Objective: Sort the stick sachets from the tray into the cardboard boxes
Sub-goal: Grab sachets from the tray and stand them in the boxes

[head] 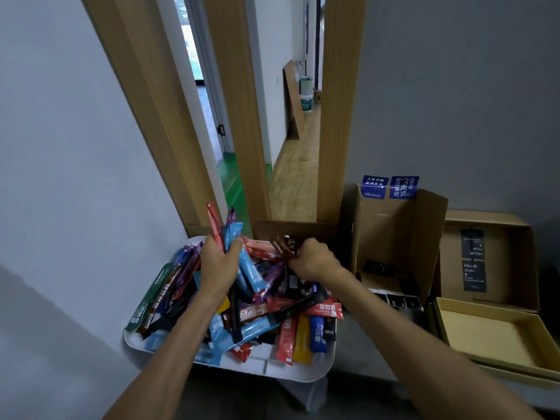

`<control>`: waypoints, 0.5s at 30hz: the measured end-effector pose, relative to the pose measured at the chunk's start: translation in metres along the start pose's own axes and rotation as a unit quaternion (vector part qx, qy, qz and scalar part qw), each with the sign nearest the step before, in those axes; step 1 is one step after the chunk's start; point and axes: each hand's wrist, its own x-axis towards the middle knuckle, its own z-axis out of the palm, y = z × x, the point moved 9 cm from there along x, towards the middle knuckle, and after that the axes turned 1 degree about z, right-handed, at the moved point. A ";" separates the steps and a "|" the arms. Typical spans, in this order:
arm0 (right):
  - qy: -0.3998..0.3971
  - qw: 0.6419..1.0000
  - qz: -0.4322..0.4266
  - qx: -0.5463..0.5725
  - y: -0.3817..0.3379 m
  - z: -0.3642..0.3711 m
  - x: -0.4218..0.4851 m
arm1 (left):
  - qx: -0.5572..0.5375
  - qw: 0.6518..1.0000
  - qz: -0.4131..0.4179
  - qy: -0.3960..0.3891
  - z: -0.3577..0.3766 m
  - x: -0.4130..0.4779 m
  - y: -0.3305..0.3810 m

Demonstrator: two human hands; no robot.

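Gripping a fistful of stick sachets, a person's left hand (pixel 218 263) is closed around a red, purple and light-blue bundle (pixel 231 234) that stands upright above the fingers. The right hand (pixel 315 262), level with it and a little apart, pinches a few dark brown sachets (pixel 283 246) whose ends fan out towards the left hand. Both hands hover over the far half of a white tray (pixel 298 372), where a loose heap of mixed sachets (pixel 272 316) in blue, red, yellow, green and black lies directly beneath the wrists and forearms. Just right of the right hand stands an open tall cardboard box (pixel 391 234) with blue labels (pixel 389 187) on its rear flaps and dark packets on its floor. Farther right sit two shallow cardboard boxes, the far one (pixel 515 268) holding black packets, the near one (pixel 491 334) showing a bare bottom. Behind the tray, a wood-framed doorway (pixel 336 116) opens onto a corridor.
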 end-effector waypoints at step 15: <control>-0.012 0.971 -0.144 0.192 -0.027 0.006 -0.035 | -0.066 0.995 0.060 -0.049 0.015 -0.026 0.050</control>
